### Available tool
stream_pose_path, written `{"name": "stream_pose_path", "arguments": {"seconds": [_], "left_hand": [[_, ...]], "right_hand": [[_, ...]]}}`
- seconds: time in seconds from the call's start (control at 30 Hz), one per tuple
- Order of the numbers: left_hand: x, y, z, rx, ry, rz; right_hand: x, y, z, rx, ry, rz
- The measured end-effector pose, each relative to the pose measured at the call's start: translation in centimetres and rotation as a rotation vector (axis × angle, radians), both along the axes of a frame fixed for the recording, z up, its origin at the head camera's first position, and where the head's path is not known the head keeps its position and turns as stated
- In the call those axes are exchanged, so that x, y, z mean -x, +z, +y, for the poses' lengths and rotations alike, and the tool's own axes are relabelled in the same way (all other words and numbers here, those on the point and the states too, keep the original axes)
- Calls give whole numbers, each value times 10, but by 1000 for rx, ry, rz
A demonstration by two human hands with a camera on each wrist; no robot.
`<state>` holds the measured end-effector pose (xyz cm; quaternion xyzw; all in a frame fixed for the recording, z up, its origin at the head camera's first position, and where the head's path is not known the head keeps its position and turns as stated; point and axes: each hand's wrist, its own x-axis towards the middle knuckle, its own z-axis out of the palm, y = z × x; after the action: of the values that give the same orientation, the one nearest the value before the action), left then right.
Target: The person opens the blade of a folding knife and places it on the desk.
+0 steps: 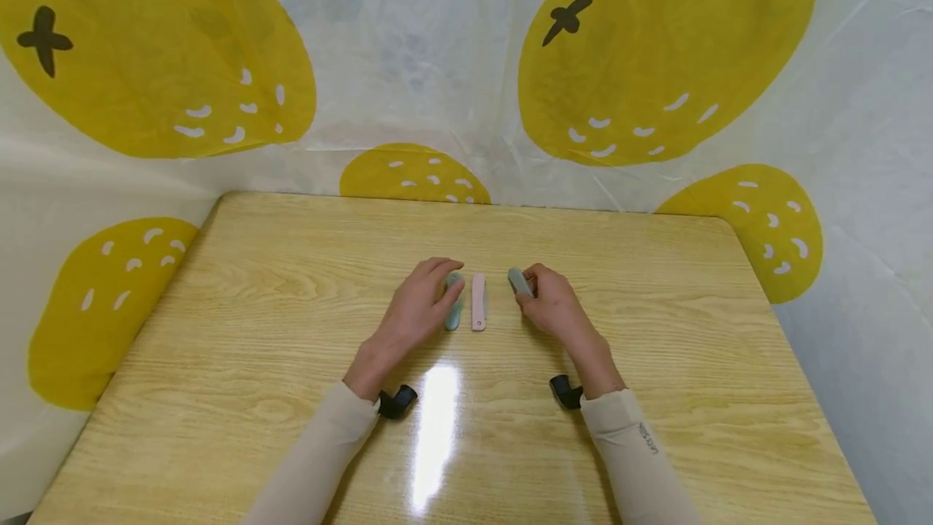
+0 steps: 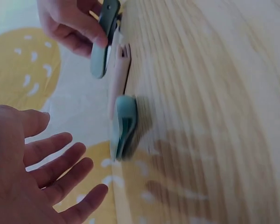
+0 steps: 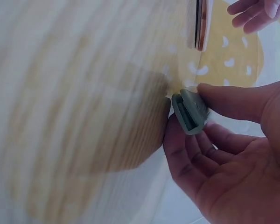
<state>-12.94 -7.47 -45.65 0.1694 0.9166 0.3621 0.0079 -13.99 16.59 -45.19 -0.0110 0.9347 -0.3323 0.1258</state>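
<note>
1. A grey-green folding knife (image 1: 518,280) is gripped by the right hand (image 1: 551,302), pinched between the thumb and the bent fingers; whether the tabletop is touched by it cannot be told.
2. Nothing is held by the left hand (image 1: 417,302); its fingers are spread and loosely extended beside a teal folding knife (image 1: 453,318), with a gap seen in the left wrist view.
3. The teal knife is partly covered by the left thumb in the head view and is placed on the wooden table (image 1: 291,266).
4. A pink folding knife (image 1: 478,302) is laid between the two green ones, nearer to the teal one, and is touched by neither hand.
5. A black device (image 1: 398,402) is worn at the left wrist and another black device (image 1: 564,392) at the right.
6. Cream sleeves (image 1: 321,452) are worn on both arms, the right one marked with dark lettering (image 1: 648,438).
7. The table is backed by a white sheet (image 1: 415,47) printed with yellow fruit.
</note>
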Motion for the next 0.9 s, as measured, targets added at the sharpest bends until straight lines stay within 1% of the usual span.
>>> {"name": "stream_pose_path", "arguments": {"seconds": [0.17,0.4,0.53,0.7,0.9], "left_hand": [[2,1,9,-33,-7,6],[3,2,19,-63,-30,-19],[5,3,25,-72,-36,-23],[6,4,32,-71,-36,-45],[7,6,39,-95,-23,-67]], "right_hand": [[0,-1,0,78,-24,28],[0,2,-1,179,-58,61],[-2,4,-1,224,-56,89],[-5,6,-1,284,-55,116],[-6,10,-3,398,-52,103]]}}
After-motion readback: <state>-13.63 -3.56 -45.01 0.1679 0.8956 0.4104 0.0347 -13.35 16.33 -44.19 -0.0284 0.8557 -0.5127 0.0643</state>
